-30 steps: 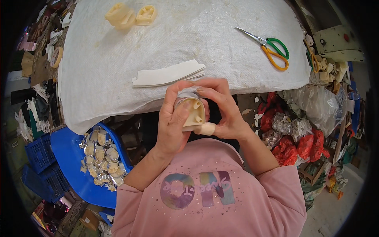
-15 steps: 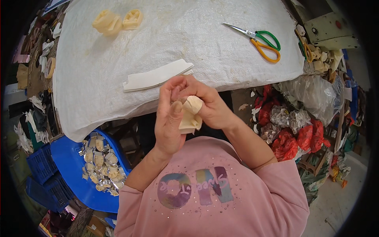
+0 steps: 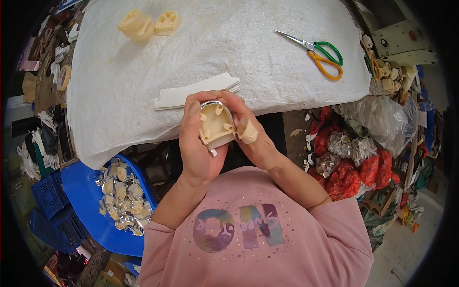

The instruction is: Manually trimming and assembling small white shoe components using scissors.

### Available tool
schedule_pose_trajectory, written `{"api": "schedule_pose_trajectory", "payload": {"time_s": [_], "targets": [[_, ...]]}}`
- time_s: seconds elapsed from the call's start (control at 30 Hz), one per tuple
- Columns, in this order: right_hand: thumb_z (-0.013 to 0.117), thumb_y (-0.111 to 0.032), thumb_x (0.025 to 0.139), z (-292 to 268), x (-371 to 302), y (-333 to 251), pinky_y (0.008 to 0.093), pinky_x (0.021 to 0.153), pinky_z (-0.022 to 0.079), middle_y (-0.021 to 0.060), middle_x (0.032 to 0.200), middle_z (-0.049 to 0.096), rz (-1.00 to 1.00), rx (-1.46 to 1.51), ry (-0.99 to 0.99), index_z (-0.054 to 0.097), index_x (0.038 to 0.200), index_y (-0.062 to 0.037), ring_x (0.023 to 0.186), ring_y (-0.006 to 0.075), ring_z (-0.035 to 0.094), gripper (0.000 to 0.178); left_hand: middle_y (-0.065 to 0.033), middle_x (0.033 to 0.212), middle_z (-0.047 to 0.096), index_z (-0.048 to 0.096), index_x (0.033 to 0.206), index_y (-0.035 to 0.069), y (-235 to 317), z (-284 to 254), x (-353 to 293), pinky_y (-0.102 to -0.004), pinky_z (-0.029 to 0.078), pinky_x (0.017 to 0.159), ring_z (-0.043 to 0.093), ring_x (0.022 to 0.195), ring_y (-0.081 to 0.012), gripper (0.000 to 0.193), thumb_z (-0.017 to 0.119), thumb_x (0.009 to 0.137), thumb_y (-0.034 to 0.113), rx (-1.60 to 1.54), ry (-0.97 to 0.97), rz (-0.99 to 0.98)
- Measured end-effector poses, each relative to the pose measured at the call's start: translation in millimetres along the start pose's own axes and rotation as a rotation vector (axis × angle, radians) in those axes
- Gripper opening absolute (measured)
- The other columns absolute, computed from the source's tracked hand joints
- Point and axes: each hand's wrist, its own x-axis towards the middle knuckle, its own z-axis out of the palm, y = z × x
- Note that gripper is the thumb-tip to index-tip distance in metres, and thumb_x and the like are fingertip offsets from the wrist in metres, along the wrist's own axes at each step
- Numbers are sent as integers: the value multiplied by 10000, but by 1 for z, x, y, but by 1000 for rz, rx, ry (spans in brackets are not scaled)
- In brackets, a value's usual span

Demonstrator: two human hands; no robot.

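A cream, D-shaped plastic part (image 3: pixel 217 126) with a shiny chrome rim is held between my two hands over the table's near edge. Its hollow side faces up and shows several small round posts inside. My left hand (image 3: pixel 193 148) is closed along its left side, with the palm below. My right hand (image 3: pixel 251 124) curls round the far and right side. A crumpled beige piece (image 3: pixel 248 132) sits against the right hand near the wrist; whether it is wrapped on a finger I cannot tell. Beyond my hands lies a small stack of white strips (image 3: pixel 196 92).
Scissors (image 3: pixel 319 53) with green and orange handles lie far right on the white-covered table (image 3: pixel 267 71). Cream pieces (image 3: pixel 138 25) stand far left. On my left, a blue chair (image 3: pixel 86 210) bears many chrome-and-cream parts (image 3: pixel 122 196). Red and clear plastic bags (image 3: pixel 354 162) lie at right.
My hands have turned the cream part so its hollow side and chrome rim face up. The fingers have shifted round its edges. The whole view has moved slightly.
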Motion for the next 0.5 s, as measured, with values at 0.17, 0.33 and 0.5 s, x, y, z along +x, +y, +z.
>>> {"api": "schedule_pose_trajectory", "payload": {"time_s": [0.17, 0.33, 0.5], "targets": [[399, -224, 972, -1, 5, -3, 343, 1024, 313, 121, 1311, 382, -272, -397, -29, 406, 1361, -83, 1212, 236, 394, 414, -30, 993, 524, 479, 1049, 102, 0, 3, 0, -321, 443, 874, 534, 950, -140, 209, 429, 953, 281, -8, 93, -13], [430, -205, 958, -6, 11, 2, 320, 942, 369, 95, 1228, 425, -317, -378, 15, 465, 1306, -73, 1106, 200, 443, 374, -35, 989, 514, 459, 1082, 101, -7, -3, 3, -303, 463, 826, 533, 947, -137, 231, 463, 936, 280, 73, 72, -7], [475, -233, 939, -24, 12, -21, 174, 554, 355, -13, 998, 501, 133, 60, -9, 581, 1158, -86, 762, 54, 474, 285, -88, 1056, 536, 371, 1278, 68, -6, 2, -2, -294, 472, 797, 558, 929, -170, 471, 391, 952, 408, 113, -6, -41]]}}
